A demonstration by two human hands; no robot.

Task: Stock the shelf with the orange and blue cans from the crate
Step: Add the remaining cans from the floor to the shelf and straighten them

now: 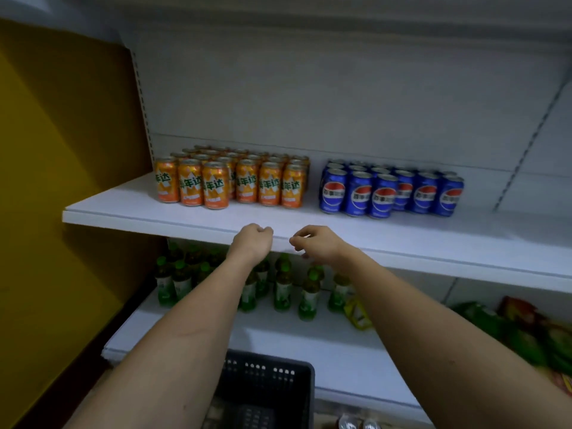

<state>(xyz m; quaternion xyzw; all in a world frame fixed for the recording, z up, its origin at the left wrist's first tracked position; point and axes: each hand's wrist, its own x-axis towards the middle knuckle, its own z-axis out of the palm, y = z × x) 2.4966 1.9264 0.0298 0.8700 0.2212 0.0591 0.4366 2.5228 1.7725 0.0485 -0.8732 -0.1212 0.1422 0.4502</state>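
From the head camera, both forearms reach up from the bottom edge toward the front lip of a white shelf (130, 209). The left hand (252, 241) sits just in front of that lip with its fingers curled in on themselves, holding nothing I can see. The right hand (315, 244), just beside it at 3 o'clock, has its fingers loosely bent and a little apart, also holding nothing. The two hands are close but not touching.

On the shelf, at 11 o'clock from the hands, stands a block of orange cans (230, 179), upright in several rows, the front row a bit uneven. At 1 o'clock from the hands is a block of blue cans (391, 190), also upright, set apart from the orange ones by a gap of bare shelf.

Below, on the lower shelf (309, 339), green-capped bottles (283, 289) stand behind the forearms, and bright snack bags (526, 326) lie at 4 o'clock. At 6 o'clock, between the arms, is the dark plastic crate (278, 376); how much is left inside I cannot tell. A yellow wall (62, 181) fills the 9 o'clock side.
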